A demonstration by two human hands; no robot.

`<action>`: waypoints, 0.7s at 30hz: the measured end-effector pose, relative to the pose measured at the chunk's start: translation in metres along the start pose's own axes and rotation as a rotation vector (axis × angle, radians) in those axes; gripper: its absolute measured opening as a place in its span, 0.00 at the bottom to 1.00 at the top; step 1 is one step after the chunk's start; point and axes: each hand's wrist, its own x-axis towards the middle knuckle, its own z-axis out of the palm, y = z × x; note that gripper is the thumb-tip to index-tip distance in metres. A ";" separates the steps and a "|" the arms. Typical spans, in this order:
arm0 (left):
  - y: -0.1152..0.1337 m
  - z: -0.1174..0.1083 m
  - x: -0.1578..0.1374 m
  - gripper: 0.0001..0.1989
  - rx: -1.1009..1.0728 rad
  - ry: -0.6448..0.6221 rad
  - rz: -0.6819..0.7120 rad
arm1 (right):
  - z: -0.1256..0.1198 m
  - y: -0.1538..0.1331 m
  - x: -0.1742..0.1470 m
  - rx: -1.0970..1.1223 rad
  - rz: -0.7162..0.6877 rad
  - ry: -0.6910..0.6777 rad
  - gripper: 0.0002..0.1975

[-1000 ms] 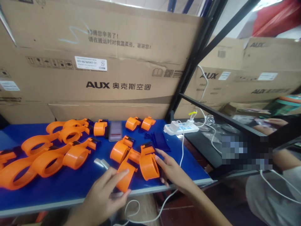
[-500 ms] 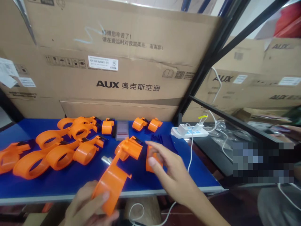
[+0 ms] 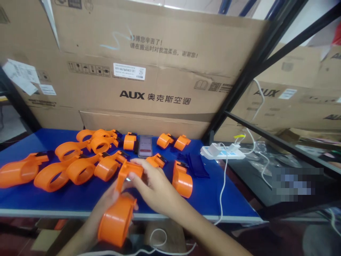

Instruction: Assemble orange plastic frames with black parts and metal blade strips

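Observation:
An orange plastic ring-and-handle part [image 3: 117, 218] is lifted above the front edge of the blue table [image 3: 66, 201]. My left hand [image 3: 106, 202] grips its round ring end from below. My right hand [image 3: 153, 186] closes over its upper handle end, near the part's narrow top. Just right of my hands an orange cuff piece [image 3: 182, 179] with a black strap lies on the table. Another small orange piece [image 3: 156, 160] sits just behind my right hand.
Several more orange ring parts [image 3: 80, 167] lie across the table's left half. A phone [image 3: 145, 146] lies at the back, dark blue straps [image 3: 197, 165] to the right, a white power strip [image 3: 222, 152] with cables beyond. Cardboard boxes [image 3: 149, 71] stand behind; a black shelf frame [image 3: 239, 85] rises at right.
My left hand picked the orange part off the table and drew it toward me. My right hand left the cuff piece and moved left onto the part's upper end.

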 end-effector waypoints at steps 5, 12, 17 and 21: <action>0.003 -0.014 0.001 0.22 -0.040 0.154 -0.063 | 0.007 0.017 0.000 -0.269 0.023 0.069 0.20; -0.001 -0.030 0.012 0.20 0.074 0.247 -0.128 | 0.042 0.051 -0.013 -0.943 0.153 -0.136 0.11; 0.004 -0.028 0.021 0.22 0.077 0.227 -0.233 | 0.045 0.054 -0.015 -1.004 0.144 -0.047 0.06; 0.001 -0.020 0.018 0.24 0.099 0.221 -0.215 | 0.010 0.042 -0.017 -0.767 0.054 0.214 0.06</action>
